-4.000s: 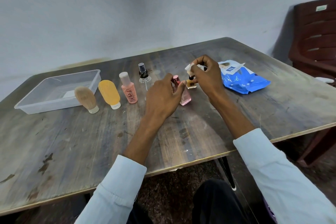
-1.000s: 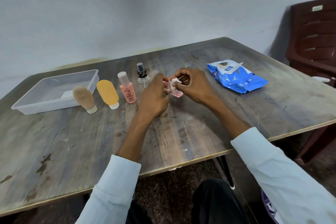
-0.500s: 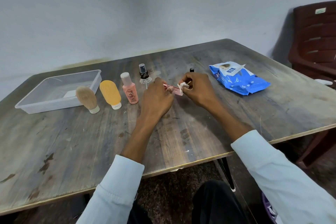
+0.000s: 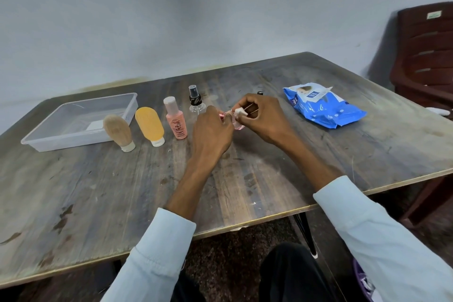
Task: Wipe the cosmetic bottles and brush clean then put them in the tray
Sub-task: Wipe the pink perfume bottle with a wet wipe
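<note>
My left hand (image 4: 212,133) grips a small pink bottle (image 4: 237,125), tilted and mostly hidden between my hands. My right hand (image 4: 263,117) pinches a balled white wipe (image 4: 240,112) against it. To the left stand a clear spray bottle with a black pump (image 4: 195,99), a peach bottle (image 4: 177,123), a yellow tube (image 4: 150,126) and a tan brush (image 4: 119,132). The clear plastic tray (image 4: 73,140) sits at the far left. A small dark-capped bottle (image 4: 260,92) peeks out behind my right hand.
A blue pack of wet wipes (image 4: 321,106) lies to the right on the wooden table (image 4: 122,191). A dark red plastic chair (image 4: 426,61) stands beyond the table's right corner. My knees are below the near edge.
Four seconds ago my right hand held the wipe on a small gold bottle while the pink bottle stood upright. Now both hands work the tilted pink bottle, with little movement over the last second.
</note>
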